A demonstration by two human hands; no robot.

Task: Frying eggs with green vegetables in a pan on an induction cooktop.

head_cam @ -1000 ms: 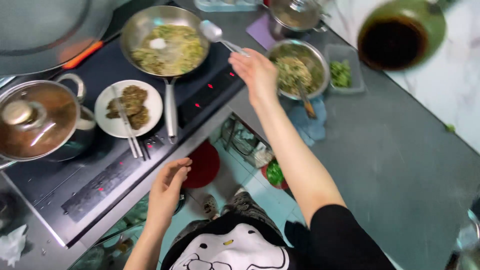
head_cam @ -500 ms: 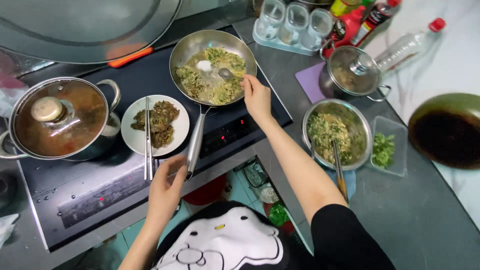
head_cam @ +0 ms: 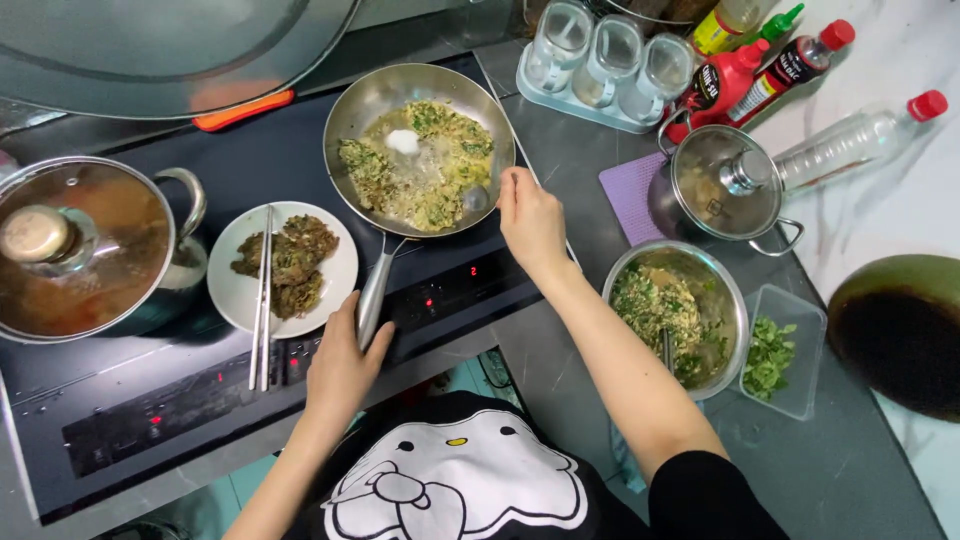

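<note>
Left hand (head_cam: pixel 343 362) moved up since a moment before, now closed around pan handle (head_cam: pixel 374 288). Right hand (head_cam: pixel 530 220) still at right rim of frying pan (head_cam: pixel 350 120) on cooktop (head_cam: pixel 150 400), fingers pinched on spoon (head_cam: pixel 478 197) resting in egg-and-herb mix (head_cam: pixel 425 170). Pan thus steadied for stirring.

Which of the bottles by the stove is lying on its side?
The clear bottle with the red cap, on the white counter right of the lidded pot. The red sauce bottles stand upright.

We see a black cooktop (head_cam: pixel 150 400) carrying pan (head_cam: pixel 380 100) at twelve, plate (head_cam: pixel 335 270) centre, lidded pot (head_cam: pixel 180 270) at nine.
</note>
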